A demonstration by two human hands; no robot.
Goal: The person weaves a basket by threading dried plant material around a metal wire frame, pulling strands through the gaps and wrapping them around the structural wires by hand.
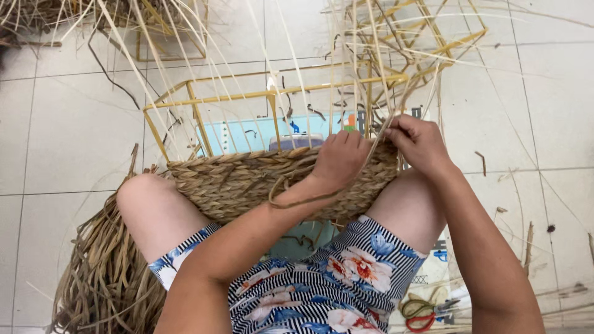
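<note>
A half-woven basket of braided brown straw (241, 182) rests between my knees, built on a yellow metal frame (204, 99) with thin pale uprights sticking up. My left hand (339, 159) presses on the woven rim near its right end, fingers curled over the braid. My right hand (417, 141) pinches a braided straw rope (309, 199) at the rim's right corner. The rope loops down under my left wrist.
A heap of loose dry straw (102, 272) lies on the tiled floor to my left. More yellow frames (433, 37) stand at the back. Red-handled scissors (424, 321) lie by my right leg. A light blue sheet (247, 133) sits under the basket.
</note>
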